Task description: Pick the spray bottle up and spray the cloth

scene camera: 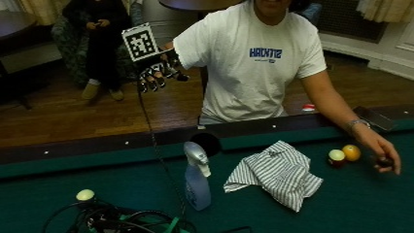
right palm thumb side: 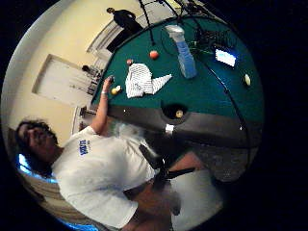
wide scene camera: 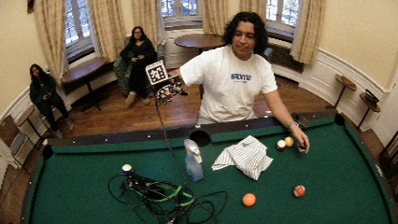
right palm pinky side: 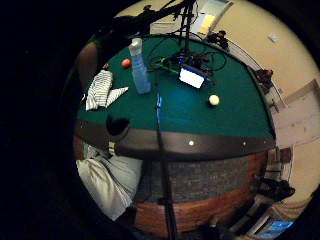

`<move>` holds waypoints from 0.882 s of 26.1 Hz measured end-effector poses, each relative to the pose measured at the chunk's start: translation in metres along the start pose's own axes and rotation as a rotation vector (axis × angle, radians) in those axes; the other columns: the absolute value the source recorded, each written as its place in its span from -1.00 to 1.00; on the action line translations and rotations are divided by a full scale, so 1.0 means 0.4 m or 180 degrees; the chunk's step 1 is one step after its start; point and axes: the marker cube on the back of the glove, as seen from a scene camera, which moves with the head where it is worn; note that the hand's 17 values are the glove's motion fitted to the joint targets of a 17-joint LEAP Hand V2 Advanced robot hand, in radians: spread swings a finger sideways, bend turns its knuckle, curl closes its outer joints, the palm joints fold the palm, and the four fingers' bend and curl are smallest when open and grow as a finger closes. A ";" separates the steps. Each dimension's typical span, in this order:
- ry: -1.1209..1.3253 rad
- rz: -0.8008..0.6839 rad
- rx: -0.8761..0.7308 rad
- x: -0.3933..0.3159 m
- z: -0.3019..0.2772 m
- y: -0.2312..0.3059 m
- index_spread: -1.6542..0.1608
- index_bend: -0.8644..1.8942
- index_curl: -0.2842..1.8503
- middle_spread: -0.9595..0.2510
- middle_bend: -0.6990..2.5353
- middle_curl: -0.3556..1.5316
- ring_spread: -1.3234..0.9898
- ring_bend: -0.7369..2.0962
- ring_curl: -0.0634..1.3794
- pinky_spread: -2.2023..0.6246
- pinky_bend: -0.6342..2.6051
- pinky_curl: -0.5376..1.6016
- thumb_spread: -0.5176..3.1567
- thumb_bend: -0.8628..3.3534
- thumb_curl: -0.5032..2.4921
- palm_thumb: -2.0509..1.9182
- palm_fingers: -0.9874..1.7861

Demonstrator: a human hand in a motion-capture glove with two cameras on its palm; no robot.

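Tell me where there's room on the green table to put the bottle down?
Bare felt lies between the spray bottle and the striped cloth, and in the wide view beyond the cloth toward the orange ball. It is crowded by the cables, and by the balls near the bare hand.

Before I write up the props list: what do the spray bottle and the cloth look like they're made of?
Spray bottle: probably plastic, with a translucent bluish body that lets light through and a pale, smooth trigger head. Cloth: looks like thin woven fabric, white with fine dark stripes and a matt finish; it lies crumpled in soft folds on the green felt. The exact fibre can't be told.
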 end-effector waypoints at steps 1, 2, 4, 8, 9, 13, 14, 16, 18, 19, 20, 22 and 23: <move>0.0005 0.0011 0.0023 -0.001 0.001 -0.003 0.60 -0.33 -0.73 0.50 -0.43 -0.57 0.10 -0.24 -0.83 0.63 -0.32 -0.40 -0.51 -0.51 -0.61 0.20 -0.02; 0.0015 0.0024 0.0065 -0.001 0.002 -0.008 0.57 -0.33 -0.72 0.49 -0.43 -0.55 0.09 -0.23 -0.81 0.64 -0.31 -0.38 -0.48 -0.51 -0.61 0.20 -0.03; 0.0049 0.0006 0.0170 0.001 0.005 -0.024 0.52 -0.32 -0.70 0.48 -0.42 -0.53 0.08 -0.22 -0.76 0.65 -0.30 -0.34 -0.43 -0.51 -0.59 0.21 -0.05; 0.0059 -0.0123 0.0179 0.019 0.017 -0.030 0.46 -0.31 -0.68 0.45 -0.41 -0.48 0.07 -0.19 -0.70 0.68 -0.28 -0.30 -0.35 -0.53 -0.58 0.22 -0.07; 0.0042 -0.0097 0.0172 0.023 0.022 -0.029 0.45 -0.31 -0.67 0.45 -0.41 -0.47 0.07 -0.19 -0.69 0.68 -0.28 -0.29 -0.34 -0.53 -0.57 0.22 -0.07; -0.0030 0.0064 -0.0014 0.039 0.039 -0.004 0.42 -0.30 -0.66 0.44 -0.41 -0.44 0.06 -0.18 -0.66 0.69 -0.27 -0.27 -0.29 -0.54 -0.56 0.23 -0.09; -0.0056 0.0102 -0.0085 0.043 0.045 0.005 0.41 -0.30 -0.66 0.43 -0.41 -0.44 0.06 -0.18 -0.65 0.69 -0.27 -0.27 -0.29 -0.55 -0.55 0.23 -0.09; -0.0112 0.0184 -0.0111 0.049 0.060 0.013 0.40 -0.30 -0.65 0.43 -0.41 -0.42 0.06 -0.17 -0.64 0.70 -0.27 -0.26 -0.27 -0.56 -0.55 0.24 -0.09; -0.0151 0.0231 -0.0058 0.053 0.077 0.018 0.40 -0.30 -0.65 0.42 -0.41 -0.41 0.06 -0.16 -0.63 0.70 -0.27 -0.25 -0.26 -0.56 -0.54 0.24 -0.09; -0.0162 0.0232 -0.0027 0.055 0.085 0.021 0.39 -0.30 -0.64 0.42 -0.41 -0.41 0.05 -0.16 -0.63 0.70 -0.26 -0.25 -0.26 -0.57 -0.54 0.24 -0.09; -0.0175 0.0227 0.0006 0.058 0.093 0.024 0.39 -0.30 -0.64 0.42 -0.41 -0.40 0.05 -0.16 -0.62 0.70 -0.27 -0.25 -0.25 -0.57 -0.53 0.24 -0.09; -0.0233 0.0235 0.0048 0.064 0.112 0.032 0.39 -0.29 -0.63 0.42 -0.40 -0.39 0.05 -0.16 -0.61 0.70 -0.27 -0.24 -0.25 -0.58 -0.53 0.25 -0.09; -0.0283 0.0256 0.0037 0.068 0.123 0.037 0.38 -0.29 -0.63 0.42 -0.41 -0.38 0.05 -0.15 -0.61 0.70 -0.27 -0.24 -0.24 -0.58 -0.52 0.25 -0.09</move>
